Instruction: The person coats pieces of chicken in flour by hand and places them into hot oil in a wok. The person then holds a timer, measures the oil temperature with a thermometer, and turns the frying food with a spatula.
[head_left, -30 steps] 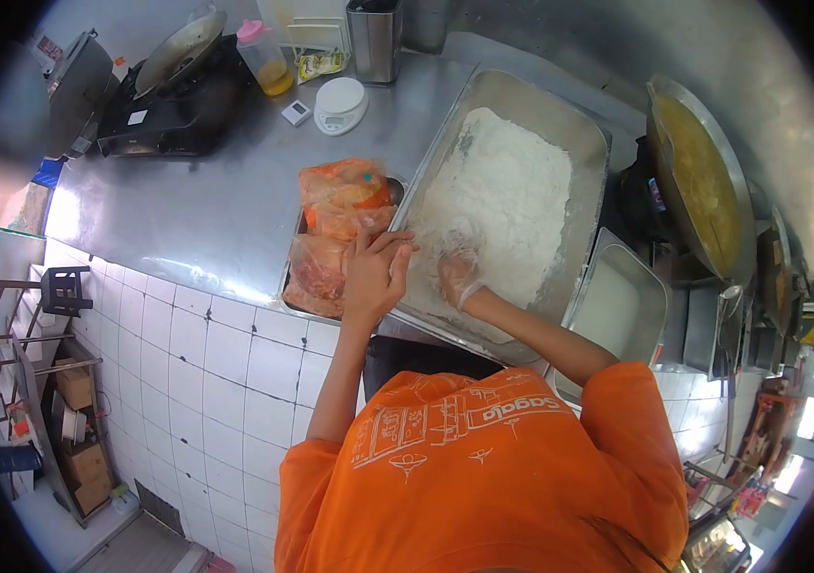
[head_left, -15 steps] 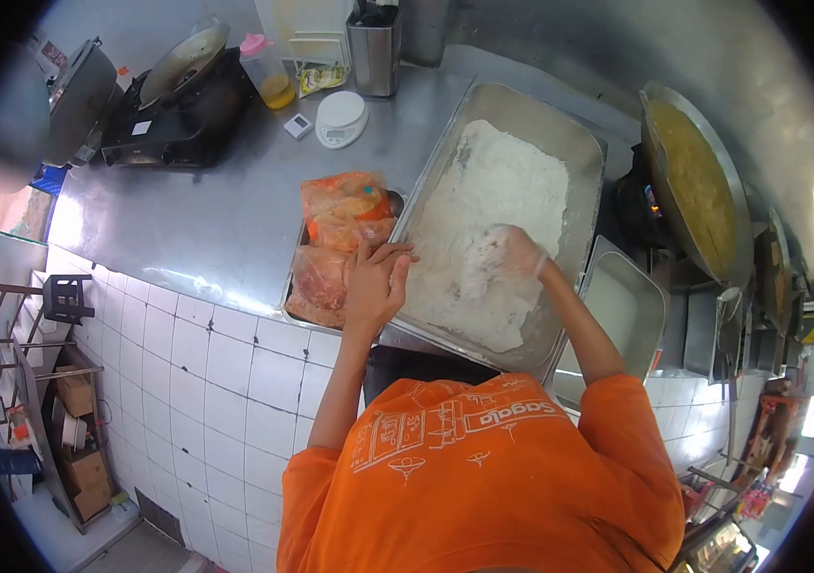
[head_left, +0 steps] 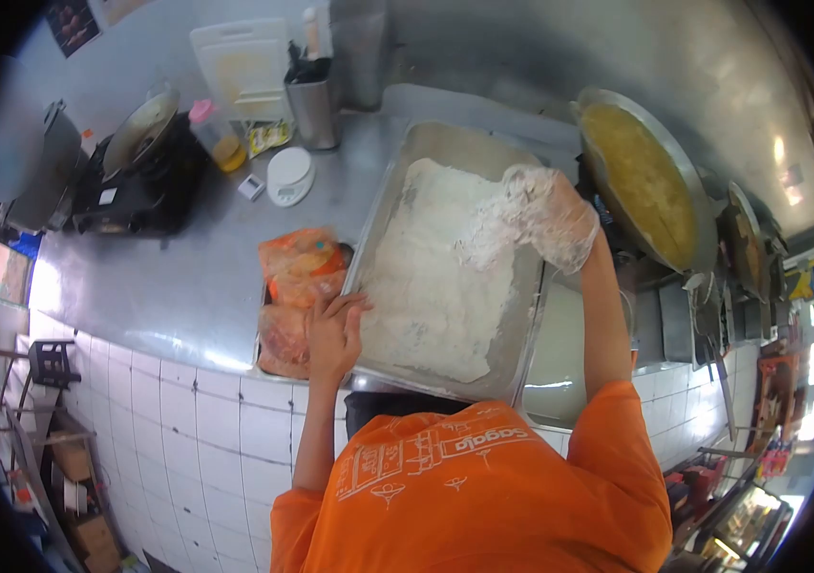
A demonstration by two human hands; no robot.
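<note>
A large metal tray (head_left: 469,143) holds white flour (head_left: 435,306) spread over its bottom. My right hand (head_left: 564,222), in a clear glove caked with flour, is raised above the tray's right side. Its fingers are closed around a ragged, flour-coated clump of food (head_left: 493,218), whose kind the flour hides. At the tray's left edge rests my bare left hand (head_left: 333,336), fingers extended and holding nothing. Right beside it, plastic bags of raw meat (head_left: 285,331) lie in a smaller metal container.
A wide wok of yellow oil (head_left: 641,181) stands on a burner to the right. Below it is a pan of pale liquid (head_left: 560,353). Left and behind are a white kitchen scale (head_left: 290,176), a utensil holder (head_left: 313,105), a pink-capped bottle (head_left: 219,138) and a black stove (head_left: 139,196).
My right hand has risen from the flour in the tray's middle towards its far right side, with the coated clump in it. The left hand stays at the tray's edge. The view has shifted.
</note>
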